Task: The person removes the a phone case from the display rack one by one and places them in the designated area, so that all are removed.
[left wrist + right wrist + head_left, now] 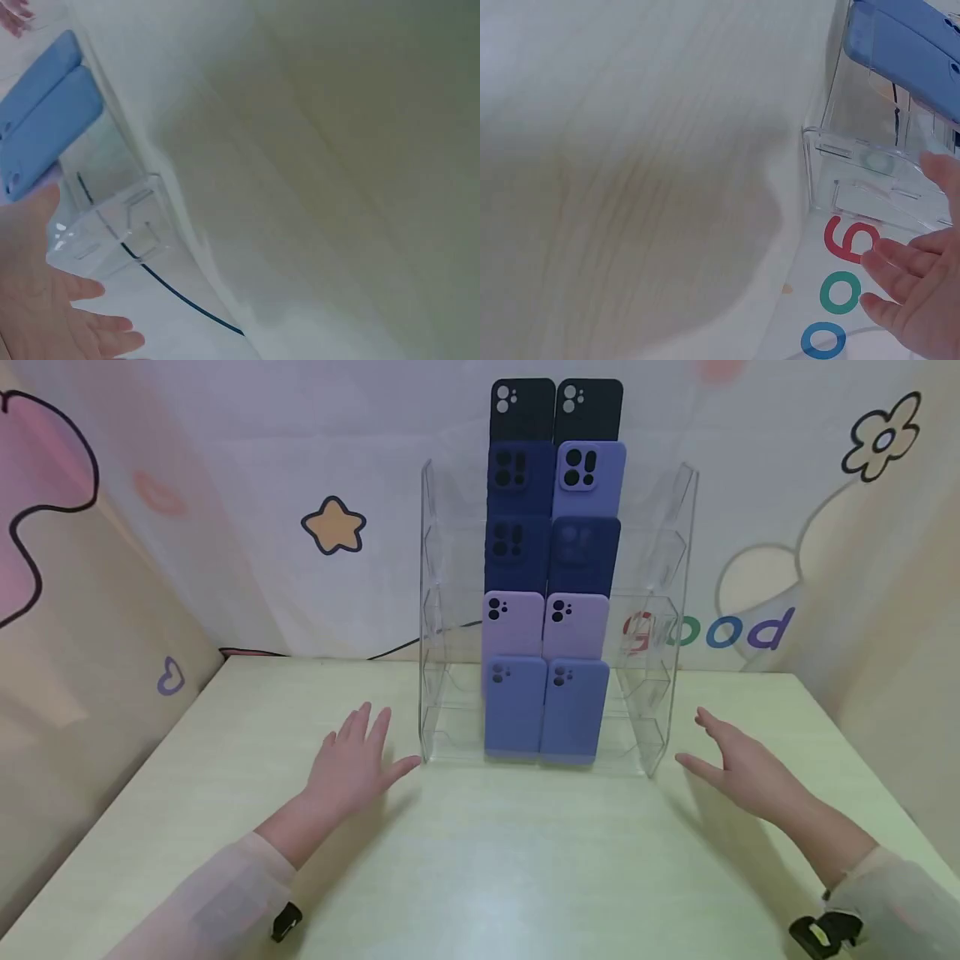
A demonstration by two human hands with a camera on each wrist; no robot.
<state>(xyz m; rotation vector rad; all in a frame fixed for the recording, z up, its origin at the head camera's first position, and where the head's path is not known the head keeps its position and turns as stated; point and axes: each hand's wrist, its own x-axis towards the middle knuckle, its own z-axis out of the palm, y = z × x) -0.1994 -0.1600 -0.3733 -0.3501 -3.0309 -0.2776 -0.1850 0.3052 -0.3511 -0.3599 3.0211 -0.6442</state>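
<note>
A clear acrylic tiered rack [637, 752] stands on the table with phone cases in two columns. Two blue cases [513, 710] fill the lowest tier, with light purple cases [577, 625] above them. Higher up come dark blue cases [585, 556], a violet-blue case [607, 477] beside another dark blue one, and black cases [521, 422] at the top. Left of the rack, my left hand [348, 768] is held with fingers spread, its thumb near the front left corner. My right hand [750, 772] is opposite, fingers extended toward the right side panel. Neither hand holds anything.
The pale wooden table [465, 877] reaches back to a printed cloth backdrop [247, 527] with a star, a flower and coloured letters. Cloth also hangs at both sides. A dark cord [187, 301] runs behind the rack.
</note>
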